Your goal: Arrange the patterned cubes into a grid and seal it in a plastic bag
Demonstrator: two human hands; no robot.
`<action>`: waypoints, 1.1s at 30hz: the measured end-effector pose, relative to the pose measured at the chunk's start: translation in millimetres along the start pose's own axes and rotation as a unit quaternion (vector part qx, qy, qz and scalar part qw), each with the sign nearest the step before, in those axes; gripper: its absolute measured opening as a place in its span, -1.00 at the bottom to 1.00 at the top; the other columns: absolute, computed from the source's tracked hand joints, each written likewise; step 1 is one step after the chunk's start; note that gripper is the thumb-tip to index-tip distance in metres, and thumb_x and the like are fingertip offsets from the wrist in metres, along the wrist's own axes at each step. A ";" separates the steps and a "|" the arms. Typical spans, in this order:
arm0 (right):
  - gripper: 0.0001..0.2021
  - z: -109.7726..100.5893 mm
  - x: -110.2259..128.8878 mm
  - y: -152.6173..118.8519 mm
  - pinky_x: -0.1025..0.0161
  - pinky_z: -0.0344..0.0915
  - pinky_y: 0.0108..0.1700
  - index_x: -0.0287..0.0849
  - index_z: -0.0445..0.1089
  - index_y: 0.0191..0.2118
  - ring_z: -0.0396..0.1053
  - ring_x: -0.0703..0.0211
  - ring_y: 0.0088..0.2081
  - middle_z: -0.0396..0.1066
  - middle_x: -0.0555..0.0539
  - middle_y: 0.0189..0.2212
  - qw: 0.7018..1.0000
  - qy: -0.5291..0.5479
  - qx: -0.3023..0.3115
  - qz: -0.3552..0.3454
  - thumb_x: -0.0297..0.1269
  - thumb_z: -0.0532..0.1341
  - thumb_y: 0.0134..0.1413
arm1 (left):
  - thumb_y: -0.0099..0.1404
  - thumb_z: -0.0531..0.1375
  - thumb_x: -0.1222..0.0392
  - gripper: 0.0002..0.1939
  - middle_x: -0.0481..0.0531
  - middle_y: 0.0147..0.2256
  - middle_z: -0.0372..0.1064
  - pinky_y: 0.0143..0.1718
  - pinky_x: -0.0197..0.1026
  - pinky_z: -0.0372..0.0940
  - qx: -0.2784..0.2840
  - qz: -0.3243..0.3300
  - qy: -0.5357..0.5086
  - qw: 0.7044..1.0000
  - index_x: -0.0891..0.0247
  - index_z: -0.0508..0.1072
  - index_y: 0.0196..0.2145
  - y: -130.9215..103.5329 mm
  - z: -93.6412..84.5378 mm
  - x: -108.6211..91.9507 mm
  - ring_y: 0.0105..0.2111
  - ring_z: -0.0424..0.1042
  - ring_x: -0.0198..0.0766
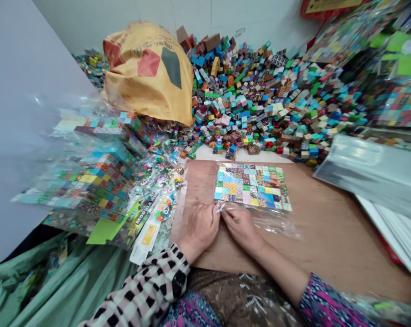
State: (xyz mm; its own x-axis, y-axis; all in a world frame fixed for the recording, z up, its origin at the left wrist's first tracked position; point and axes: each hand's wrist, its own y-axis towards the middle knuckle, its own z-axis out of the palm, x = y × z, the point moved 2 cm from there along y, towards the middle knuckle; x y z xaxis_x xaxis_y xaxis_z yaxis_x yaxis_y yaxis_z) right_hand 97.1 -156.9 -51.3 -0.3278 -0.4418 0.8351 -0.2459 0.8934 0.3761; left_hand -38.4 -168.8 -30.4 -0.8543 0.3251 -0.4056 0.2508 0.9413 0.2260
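A clear plastic bag (pixel 277 222) lies on the brown board (pixel 328 236), with a flat block of small coloured cubes (pixel 249 185) inside it. Both hands meet at the bag's near left edge, just below the cubes. My left hand (pixel 202 225) is closed, its thumb and fingers pinching the film. Close beside it, my right hand (pixel 241 225) also pinches the plastic with curled fingers. The fingertips nearly touch each other, and a bit of shiny film shows between them.
Loose coloured cubes (pixel 260 100) are heaped along the wall behind a yellow sack (pixel 147 77). Bagged cube blocks (pixel 96 181) and small wrapped figures (pixel 161 181) lie at the left. Plastic sleeves (pixel 372 168) and white sheets (pixel 393 231) are stacked at the right.
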 end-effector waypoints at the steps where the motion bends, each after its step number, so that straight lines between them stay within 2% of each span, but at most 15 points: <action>1: -0.68 0.1 0.0 0.6 -0.03 0.47 0.01 -0.04 0.59 -0.21 0.56 -0.01 -0.11 0.61 -0.11 -0.17 1.000 0.012 -0.003 0.015 -0.29 0.05 0.28 | 0.48 -0.11 0.24 -0.63 0.16 -0.34 0.54 -0.21 -0.11 0.30 0.000 -0.002 0.005 1.000 0.27 0.45 -0.32 -0.3 1.4 0.5 -0.29 0.50 -0.11; 8: -0.69 1.6 -3.9 2.1 -0.11 0.43 0.07 -0.09 0.61 -0.16 0.56 -0.05 -0.07 0.61 -0.13 -0.13 0.989 0.096 -0.016 0.112 -0.19 0.12 0.18 | 0.44 -0.08 0.27 -0.66 0.20 -0.36 0.52 -0.22 -0.02 0.30 0.024 0.017 0.066 0.997 0.29 0.45 -0.34 -1.3 -3.6 -3.6 -0.30 0.50 -0.02; 13: -0.72 2.7 -4.7 4.4 -0.11 0.42 0.07 -0.09 0.63 -0.28 0.57 -0.07 -0.10 0.62 -0.12 -0.16 0.973 0.157 -0.016 0.166 -0.09 0.19 0.12 | 0.44 -0.06 0.27 -0.65 0.17 -0.40 0.51 -0.24 -0.01 0.30 0.050 0.051 0.095 0.993 0.28 0.45 -0.40 -0.2 -10.7 -4.1 -0.35 0.49 -0.02; 20: -0.64 1.7 -1.4 6.3 0.04 0.43 -0.07 -0.12 0.54 -0.53 0.56 0.00 -0.29 0.60 -0.06 -0.45 0.956 0.206 -0.028 0.208 0.02 0.24 0.11 | 0.43 -0.02 0.29 -0.69 0.13 -0.44 0.48 -0.27 -0.06 0.31 0.059 0.084 0.110 0.989 0.27 0.43 -0.42 -4.0 -11.5 -3.5 -0.38 0.48 -0.07; 26: -0.69 3.6 -2.7 6.3 0.09 0.38 -0.10 -0.13 0.54 -0.46 0.50 0.06 -0.32 0.59 -0.06 -0.42 0.951 0.210 -0.053 0.221 0.01 0.26 0.05 | 0.40 -0.01 0.30 -0.71 0.15 -0.44 0.47 -0.26 -0.04 0.31 0.065 0.102 0.116 0.986 0.27 0.42 -0.43 -6.6 -5.6 -5.5 -0.37 0.47 -0.04; 33: -0.63 0.9 -0.7 6.5 0.21 0.30 -0.28 -0.13 0.38 -0.62 0.37 0.15 -0.44 0.44 -0.02 -0.57 0.956 0.196 -0.057 0.212 0.00 0.23 0.06 | 0.42 -0.05 0.29 -0.68 0.14 -0.47 0.44 -0.27 -0.05 0.30 0.092 0.118 0.107 0.983 0.27 0.40 -0.42 -11.2 0.7 -7.6 -0.40 0.45 -0.07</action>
State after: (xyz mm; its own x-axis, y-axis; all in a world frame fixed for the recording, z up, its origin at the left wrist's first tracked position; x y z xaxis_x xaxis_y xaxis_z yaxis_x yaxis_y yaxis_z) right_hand 94.8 -150.8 -49.8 -0.0044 0.0062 1.0000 -0.0592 0.9982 -0.0065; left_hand -34.4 -181.8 -30.4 -0.8337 0.5280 -0.1620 0.5147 0.8491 0.1188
